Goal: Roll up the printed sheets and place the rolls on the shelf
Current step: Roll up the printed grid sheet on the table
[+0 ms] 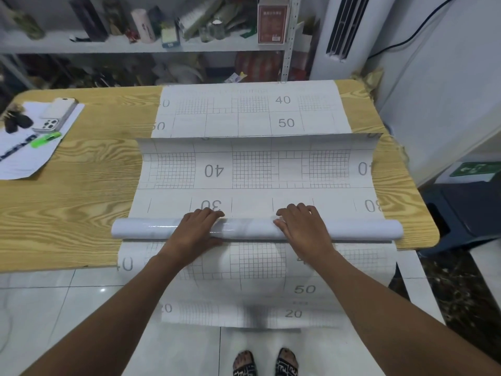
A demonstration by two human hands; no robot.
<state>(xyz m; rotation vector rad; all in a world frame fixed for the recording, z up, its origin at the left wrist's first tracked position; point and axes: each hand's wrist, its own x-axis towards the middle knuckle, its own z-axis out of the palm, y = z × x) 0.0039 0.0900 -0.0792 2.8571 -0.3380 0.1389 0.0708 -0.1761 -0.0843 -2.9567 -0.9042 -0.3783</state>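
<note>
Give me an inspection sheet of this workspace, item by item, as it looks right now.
Surface: wooden table, grained top, rounded corners.
Job's things: roll lies across the near side, partly wound from the gridded sheet; more printed sheet shows beyond it and hanging off the near edge.
Clutter: two phones, a green item and papers at the far left corner.
Grips: left hand and right hand both curl over the roll.
Cables: black cable runs down the right wall.
Surroundings: crowded shelf behind the table, air conditioner, tiled floor.
</note>
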